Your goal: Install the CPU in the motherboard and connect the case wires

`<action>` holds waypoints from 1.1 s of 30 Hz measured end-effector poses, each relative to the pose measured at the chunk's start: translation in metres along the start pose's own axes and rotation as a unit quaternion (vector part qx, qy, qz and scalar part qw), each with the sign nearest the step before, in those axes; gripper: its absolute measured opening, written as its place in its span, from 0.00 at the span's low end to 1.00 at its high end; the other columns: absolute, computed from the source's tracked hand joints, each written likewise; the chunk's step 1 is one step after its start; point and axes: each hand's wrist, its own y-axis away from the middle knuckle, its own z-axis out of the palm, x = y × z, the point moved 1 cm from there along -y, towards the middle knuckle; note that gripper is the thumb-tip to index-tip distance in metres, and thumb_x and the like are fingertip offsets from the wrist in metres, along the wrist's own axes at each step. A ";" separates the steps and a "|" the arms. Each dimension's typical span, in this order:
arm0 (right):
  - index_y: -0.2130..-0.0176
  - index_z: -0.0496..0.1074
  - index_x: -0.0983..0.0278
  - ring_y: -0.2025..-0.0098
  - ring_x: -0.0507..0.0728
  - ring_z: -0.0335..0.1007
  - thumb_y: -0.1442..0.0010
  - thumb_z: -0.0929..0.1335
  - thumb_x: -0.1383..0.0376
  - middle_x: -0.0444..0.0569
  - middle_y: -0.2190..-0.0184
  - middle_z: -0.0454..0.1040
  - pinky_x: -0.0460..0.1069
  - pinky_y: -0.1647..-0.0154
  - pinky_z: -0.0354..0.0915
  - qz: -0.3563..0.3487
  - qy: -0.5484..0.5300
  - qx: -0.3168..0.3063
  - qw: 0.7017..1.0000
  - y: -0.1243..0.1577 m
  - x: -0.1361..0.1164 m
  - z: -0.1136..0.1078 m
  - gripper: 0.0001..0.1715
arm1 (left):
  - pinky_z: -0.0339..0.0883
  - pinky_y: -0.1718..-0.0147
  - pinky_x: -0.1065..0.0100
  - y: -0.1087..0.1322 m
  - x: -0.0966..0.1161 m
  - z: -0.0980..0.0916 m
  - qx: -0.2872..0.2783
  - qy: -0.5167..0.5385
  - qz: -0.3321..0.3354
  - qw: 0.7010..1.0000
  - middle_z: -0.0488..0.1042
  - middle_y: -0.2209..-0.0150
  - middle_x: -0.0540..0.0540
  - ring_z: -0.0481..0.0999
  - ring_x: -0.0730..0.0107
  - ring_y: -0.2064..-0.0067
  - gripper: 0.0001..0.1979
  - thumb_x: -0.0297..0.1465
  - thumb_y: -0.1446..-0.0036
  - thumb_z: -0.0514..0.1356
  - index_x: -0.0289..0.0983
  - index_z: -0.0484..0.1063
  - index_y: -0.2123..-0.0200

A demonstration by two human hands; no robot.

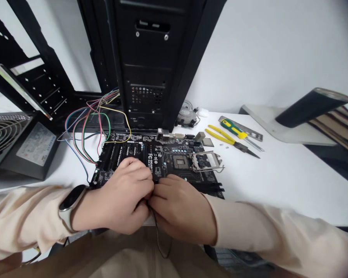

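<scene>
A black motherboard (174, 148) lies flat, its near edge partly covered by my hands. My left hand (120, 197), with a watch band at the wrist, is closed at that edge; its fingertips hide whatever they hold. Touching it, my right hand (181, 208) is closed around a thin dark cable (157, 235), which hangs in a loop below. The cable's upper end is hidden between the fingers. On the board, the CPU socket (181, 162) is uncovered, with its metal frame (204, 161) swung out to the right. Several coloured wires (82, 135) run to the board's left edge.
A black computer case (150, 65) stands behind the board. At left sits a power supply (36, 150). Yellow-handled pliers (223, 135), a green-and-yellow screwdriver (233, 128), a metal plate (253, 134) and a cooler fan (187, 116) lie to the right, near a monitor stand (266, 119).
</scene>
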 end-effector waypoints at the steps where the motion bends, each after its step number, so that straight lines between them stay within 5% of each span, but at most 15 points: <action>1: 0.77 0.68 0.65 0.75 0.54 0.58 0.46 0.66 0.70 0.46 0.77 0.68 0.52 0.73 0.47 0.001 -0.003 0.009 1.000 0.001 -0.001 0.001 0.09 | 0.59 0.63 0.58 0.000 -0.001 0.000 -0.009 0.001 -0.008 1.000 0.62 0.75 0.48 0.60 0.66 0.70 0.03 0.24 0.60 0.51 0.38 0.59 0.79; 16: 0.78 0.65 0.64 0.73 0.53 0.59 0.45 0.62 0.73 0.46 0.78 0.67 0.50 0.72 0.55 0.019 -0.084 0.060 0.995 0.007 0.000 0.011 0.12 | 0.62 0.52 0.49 -0.002 -0.002 0.003 -0.062 0.016 -0.020 0.998 0.72 0.62 0.42 0.70 0.56 0.58 0.17 0.23 0.56 0.51 0.37 0.67 0.60; 24: 0.79 0.67 0.64 0.75 0.52 0.60 0.39 0.61 0.70 0.46 0.80 0.68 0.49 0.72 0.56 0.030 -0.137 0.091 0.986 0.003 0.001 0.003 0.18 | 0.61 0.48 0.48 0.000 -0.004 0.003 -0.067 0.020 -0.023 0.997 0.72 0.61 0.43 0.70 0.58 0.57 0.17 0.22 0.56 0.51 0.37 0.66 0.60; 33: 0.73 0.72 0.66 0.75 0.48 0.64 0.40 0.66 0.69 0.45 0.78 0.69 0.43 0.74 0.61 0.126 -0.278 0.171 0.937 0.000 0.006 -0.008 0.10 | 0.57 0.44 0.44 0.002 -0.002 -0.003 -0.061 0.035 0.018 0.997 0.70 0.63 0.41 0.69 0.60 0.59 0.10 0.24 0.48 0.49 0.34 0.69 0.66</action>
